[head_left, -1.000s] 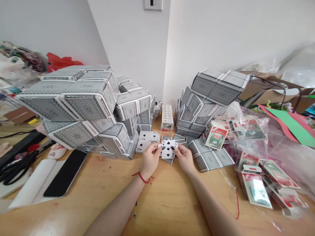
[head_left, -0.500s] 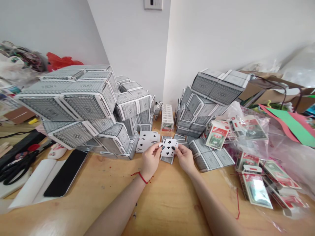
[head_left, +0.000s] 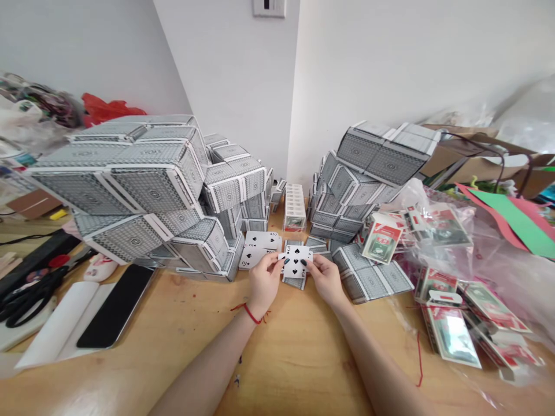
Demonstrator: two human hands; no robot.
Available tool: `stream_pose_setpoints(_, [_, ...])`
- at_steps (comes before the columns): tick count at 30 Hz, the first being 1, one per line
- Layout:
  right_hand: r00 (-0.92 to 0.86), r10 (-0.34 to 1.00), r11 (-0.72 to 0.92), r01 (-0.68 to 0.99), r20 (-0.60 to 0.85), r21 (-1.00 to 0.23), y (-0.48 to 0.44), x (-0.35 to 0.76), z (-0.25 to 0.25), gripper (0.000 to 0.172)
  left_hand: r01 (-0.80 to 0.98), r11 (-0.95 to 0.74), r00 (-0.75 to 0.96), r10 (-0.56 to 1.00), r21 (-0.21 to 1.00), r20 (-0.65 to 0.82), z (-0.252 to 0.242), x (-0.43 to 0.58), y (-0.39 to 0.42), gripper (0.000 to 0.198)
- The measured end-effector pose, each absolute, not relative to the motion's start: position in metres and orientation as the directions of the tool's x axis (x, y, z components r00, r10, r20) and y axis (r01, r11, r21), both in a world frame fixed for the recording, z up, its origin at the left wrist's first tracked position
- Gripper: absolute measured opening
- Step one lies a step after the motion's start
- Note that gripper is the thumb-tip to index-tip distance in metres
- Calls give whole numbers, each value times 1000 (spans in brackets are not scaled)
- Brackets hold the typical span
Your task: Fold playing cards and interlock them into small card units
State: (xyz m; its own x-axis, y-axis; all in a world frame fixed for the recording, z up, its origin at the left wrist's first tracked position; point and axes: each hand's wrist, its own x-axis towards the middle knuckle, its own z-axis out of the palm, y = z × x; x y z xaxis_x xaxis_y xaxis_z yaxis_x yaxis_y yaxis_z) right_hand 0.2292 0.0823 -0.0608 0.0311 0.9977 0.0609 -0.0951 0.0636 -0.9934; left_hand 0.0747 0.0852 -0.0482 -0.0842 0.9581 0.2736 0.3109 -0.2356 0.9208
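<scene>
Between my two hands is a small set of playing cards (head_left: pixel 296 267), a three of spades facing up on top. My left hand (head_left: pixel 265 283) pinches its left edge, where another white card edge sticks out. The right edge is pinched by my right hand (head_left: pixel 323 277), thumb on the card's face. Beneath them, a grey-backed card piece (head_left: pixel 295 283) lies on the table. Face-up two of spades cards (head_left: pixel 258 240) lie just beyond my left hand. How many cards I hold cannot be made out.
Tall stacks of grey card-built blocks (head_left: pixel 151 185) rise at left, with more blocks (head_left: pixel 368 156) at right. Card boxes (head_left: pixel 451 335) and clear plastic lie farther right. A black phone (head_left: pixel 117 306) and scissors (head_left: pixel 37 294) are at left; a boxed row (head_left: pixel 295 205) stands behind.
The three of spades has turned slightly and now sits more squarely over the cards beneath it. My fingers have shifted only a little; everything else stays put.
</scene>
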Motion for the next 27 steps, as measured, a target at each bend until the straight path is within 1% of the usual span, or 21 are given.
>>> stream_pose_setpoints(7, [28,999,47,-114,44,-992,82,229,-61,27,271,-202,-81,970,941,231,-49,76,87,15])
stream_pose_setpoints(13, [17,999,39,-105,37,-994,81,228,-58,25,291,-201,-84,968,935,235,-47,75,86,11])
stream_pose_setpoints(21, [46,997,64,-3,64,-998,80,228,-59,23,317,-205,-74,968,926,240,-49,75,86,11])
stream_pose_setpoints(24, [81,993,82,42,85,-996,80,228,-59,23,300,-219,-74,965,928,252,-50,76,84,12])
stream_pose_setpoints(27, [157,983,86,42,92,-995,81,230,-60,24,257,-258,-45,960,931,278,-48,77,81,16])
